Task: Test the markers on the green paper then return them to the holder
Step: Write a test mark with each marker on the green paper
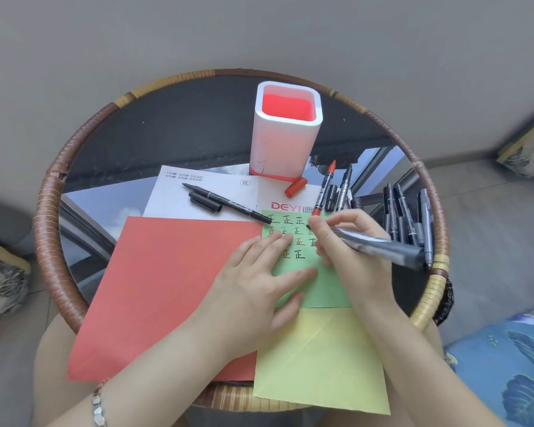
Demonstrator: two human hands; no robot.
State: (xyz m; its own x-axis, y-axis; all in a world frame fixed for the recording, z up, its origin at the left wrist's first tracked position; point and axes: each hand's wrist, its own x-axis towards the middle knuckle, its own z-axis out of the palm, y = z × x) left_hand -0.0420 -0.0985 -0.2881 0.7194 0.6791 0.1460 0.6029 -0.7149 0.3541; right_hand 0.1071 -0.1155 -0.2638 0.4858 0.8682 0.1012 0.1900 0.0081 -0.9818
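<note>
The green paper point(327, 288) lies on the round table, with rows of written characters near its top. My left hand point(259, 272) presses flat on it with straight fingers. My right hand point(349, 241) grips a black marker point(379, 246), tip down on the paper's upper right. The white holder point(285, 140) with a red inside stands upright at the back. An uncapped black marker point(228, 203) and its cap point(204, 201) lie on white paper to the left. A red marker point(325, 188) and its red cap point(296, 187) lie near the holder's base.
A red sheet point(167, 288) lies left of the green paper and a yellow-green sheet point(321, 359) below it. Several dark markers point(407, 217) are piled at the table's right side. The table has a woven rattan rim point(48, 217). A blue cushion point(506, 365) sits at the right.
</note>
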